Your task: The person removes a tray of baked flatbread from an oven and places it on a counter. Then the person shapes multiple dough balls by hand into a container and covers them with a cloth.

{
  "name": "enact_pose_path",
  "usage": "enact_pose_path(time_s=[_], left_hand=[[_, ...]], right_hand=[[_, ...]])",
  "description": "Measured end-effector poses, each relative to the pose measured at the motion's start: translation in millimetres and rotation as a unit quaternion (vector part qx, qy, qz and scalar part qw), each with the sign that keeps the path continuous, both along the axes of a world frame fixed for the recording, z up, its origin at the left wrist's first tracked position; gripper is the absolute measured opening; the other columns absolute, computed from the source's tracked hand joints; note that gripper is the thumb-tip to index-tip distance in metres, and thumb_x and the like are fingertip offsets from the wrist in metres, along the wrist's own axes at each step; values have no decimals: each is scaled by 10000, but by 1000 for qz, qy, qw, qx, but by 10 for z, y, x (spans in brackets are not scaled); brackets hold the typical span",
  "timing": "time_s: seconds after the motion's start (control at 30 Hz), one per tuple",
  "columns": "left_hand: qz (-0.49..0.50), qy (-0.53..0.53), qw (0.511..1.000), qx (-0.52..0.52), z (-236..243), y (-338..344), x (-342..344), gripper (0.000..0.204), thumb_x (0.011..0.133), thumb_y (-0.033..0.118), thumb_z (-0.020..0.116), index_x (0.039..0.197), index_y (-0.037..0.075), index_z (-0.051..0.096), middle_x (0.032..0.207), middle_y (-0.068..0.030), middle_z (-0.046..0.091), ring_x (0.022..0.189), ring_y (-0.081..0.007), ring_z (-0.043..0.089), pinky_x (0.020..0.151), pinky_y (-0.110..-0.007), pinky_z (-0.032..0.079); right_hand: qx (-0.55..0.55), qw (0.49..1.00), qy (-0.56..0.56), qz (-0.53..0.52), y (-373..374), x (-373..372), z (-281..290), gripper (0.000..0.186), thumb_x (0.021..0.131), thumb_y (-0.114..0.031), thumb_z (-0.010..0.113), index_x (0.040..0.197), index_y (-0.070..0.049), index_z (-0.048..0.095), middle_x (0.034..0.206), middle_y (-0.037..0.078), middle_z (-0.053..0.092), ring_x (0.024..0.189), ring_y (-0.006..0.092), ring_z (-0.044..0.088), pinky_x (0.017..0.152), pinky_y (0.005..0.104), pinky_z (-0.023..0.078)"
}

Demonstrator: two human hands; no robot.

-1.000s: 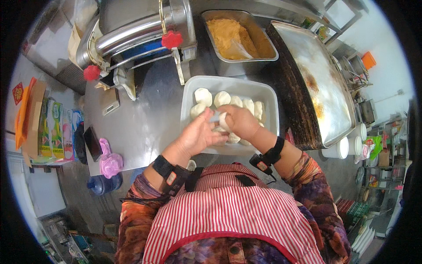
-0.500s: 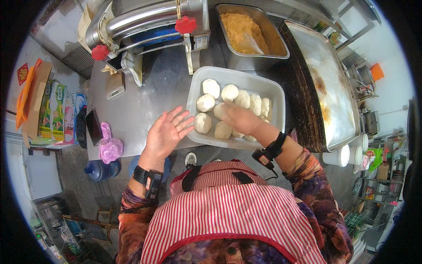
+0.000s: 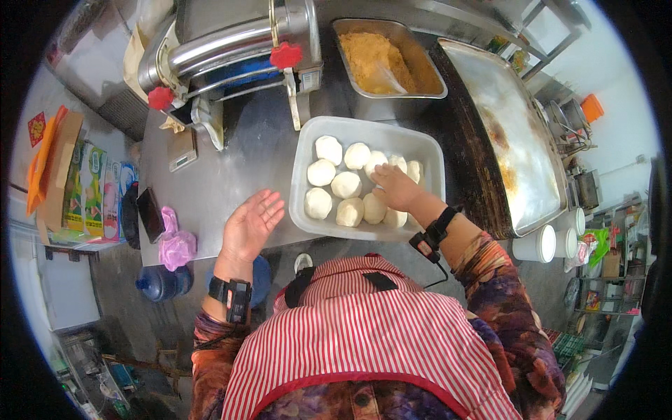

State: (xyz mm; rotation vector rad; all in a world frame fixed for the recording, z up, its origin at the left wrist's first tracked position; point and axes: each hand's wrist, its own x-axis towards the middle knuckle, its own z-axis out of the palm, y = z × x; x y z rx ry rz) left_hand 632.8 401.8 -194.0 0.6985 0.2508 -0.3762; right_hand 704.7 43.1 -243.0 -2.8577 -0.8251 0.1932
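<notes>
A pale grey plastic tub [image 3: 301, 157] on the metal table holds several round white dough balls [image 3: 346, 185], set loosely in rows. My right hand [image 3: 397, 187] reaches into the tub's right half, palm down. Its fingers stretch leftward over the dough balls there and partly cover them; whether they touch one is hard to see. To the left of the tub, my left hand [image 3: 252, 222] hovers over the table's front part, palm turned up and inward, fingers extended, with nothing in it.
Behind the tub stands a metal pan [image 3: 441, 89] of orange-brown crumbly filling with a scoop. A roller machine [image 3: 224, 45] occupies the back left. Stacked baking trays [image 3: 500, 133] rise at right. A small scale [image 3: 183, 155], a phone [image 3: 149, 213] and a purple bag [image 3: 176, 245] lie at left.
My right hand has moved right from the tub's middle, uncovering a dough ball there. My left hand has drawn slightly left and down, away from the tub. The view has shifted a little.
</notes>
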Motion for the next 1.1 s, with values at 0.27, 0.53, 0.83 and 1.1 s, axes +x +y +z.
enact_pose_path(time_s=[0.27,0.53,0.83,1.1], left_hand=[[9,42,988,147,-174,-228,-44,313,902,184,533,1154,-3,519,1106,-130,575,1046,-237,540,938,-367,428],[-26,55,972,227,-310,-467,15,309,870,57,533,1170,0,485,1090,-98,560,990,-194,545,860,-339,453],[3,70,956,283,-371,-515,83,299,807,-65,519,1102,-18,500,1000,-87,557,860,-188,579,698,-285,501],[-13,59,959,277,-497,-468,79,281,826,-23,554,1100,34,520,1003,-70,572,864,-185,584,717,-294,518]], right_hand=[[40,997,0,-66,345,209,120,445,874,-243,478,1264,-29,491,1262,223,505,1169,357,476,995,458,359],[271,935,177,-146,-4,385,24,506,827,-206,521,1299,-26,480,1327,222,472,1281,328,396,1077,408,299],[79,977,176,-93,-288,67,73,463,803,-165,520,1250,-45,535,1256,240,520,1265,353,408,1045,402,343],[86,987,138,-12,-287,-179,141,420,803,-148,530,1216,-97,583,1228,207,546,1202,343,480,1029,398,370]])
